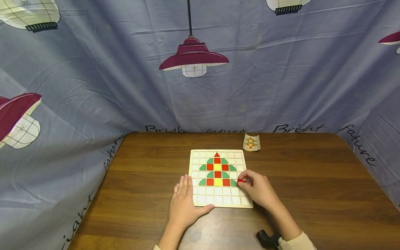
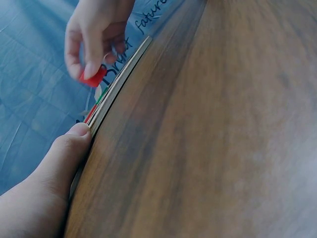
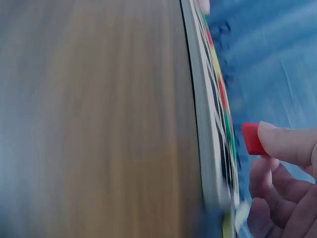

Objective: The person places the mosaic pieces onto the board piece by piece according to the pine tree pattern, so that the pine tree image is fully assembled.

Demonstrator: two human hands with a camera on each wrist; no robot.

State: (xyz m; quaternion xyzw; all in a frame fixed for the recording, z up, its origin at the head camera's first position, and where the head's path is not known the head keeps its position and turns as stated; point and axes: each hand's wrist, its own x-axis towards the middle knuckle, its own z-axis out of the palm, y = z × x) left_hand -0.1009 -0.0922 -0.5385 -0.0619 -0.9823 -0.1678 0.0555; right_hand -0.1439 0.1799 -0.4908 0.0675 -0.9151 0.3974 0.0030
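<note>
A pale gridded board lies on the wooden table, with red, yellow and green tiles set in it in a tree shape. My left hand rests at the board's lower left corner, fingers straight along the left side and thumb at the near edge. Between thumb and fingers, my right hand pinches a small red tile. It is held above the board's right part, beside the green tile that ends the lowest filled row. In the left wrist view the red tile appears raised off the board.
A small curled card with a printed tree pattern stands behind the board's far right corner. A black device is by the right wrist. The brown table reaches back to a blue-grey cloth printed with lamps.
</note>
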